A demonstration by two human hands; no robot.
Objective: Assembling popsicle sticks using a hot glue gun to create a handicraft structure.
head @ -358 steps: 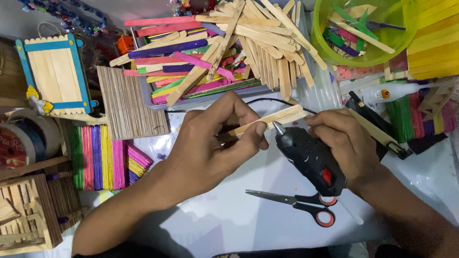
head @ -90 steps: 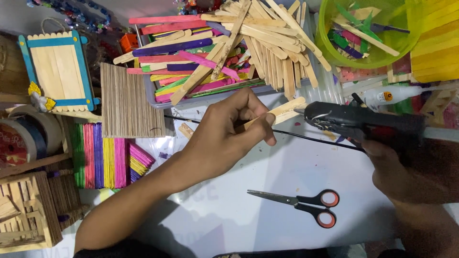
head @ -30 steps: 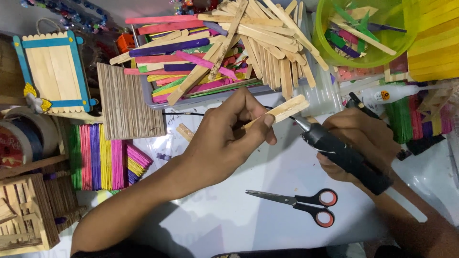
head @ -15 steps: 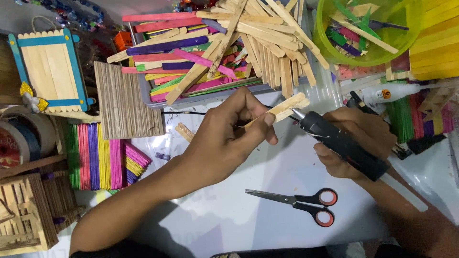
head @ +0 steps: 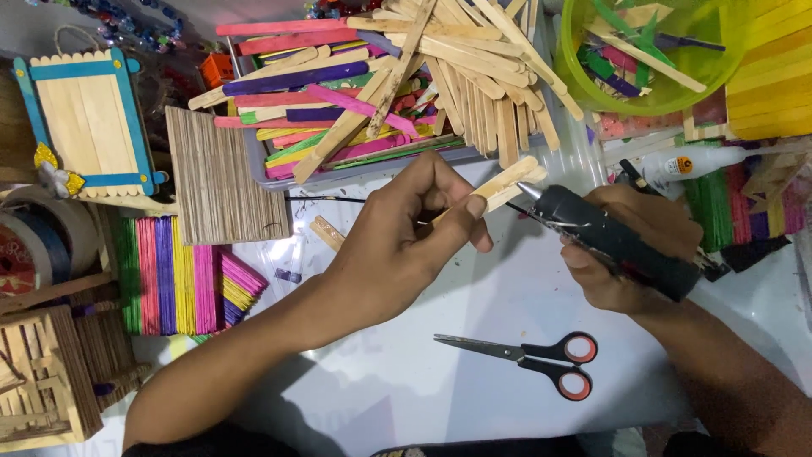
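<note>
While your left hand (head: pixel 397 245) is pinching the wooden sticks (head: pixel 507 182) above the white table (head: pixel 474 296), just near the stick tray (head: pixel 372 173), keep them steady as your right hand (head: pixel 630 245), grasping the glue gun (head: pixel 613 241), is touching its nozzle to their far end.

This is a hobby craft corner, most likely in a home, set up for building with ice-cream sticks. The white bench (head: pixel 474 372) is crowded with a tray of plain and coloured sticks (head: pixel 381 93) at the far side, a green bowl of offcuts (head: pixel 677 80) far right, and glued stick panels (head: pixel 224 186) on the left. A finished stick frame (head: pixel 85 118), a small stick house (head: pixel 42 381), scissors (head: pixel 524 360), a glue bottle (head: pixel 702 161) and a black glue gun (head: pixel 613 241) confirm it.
</note>
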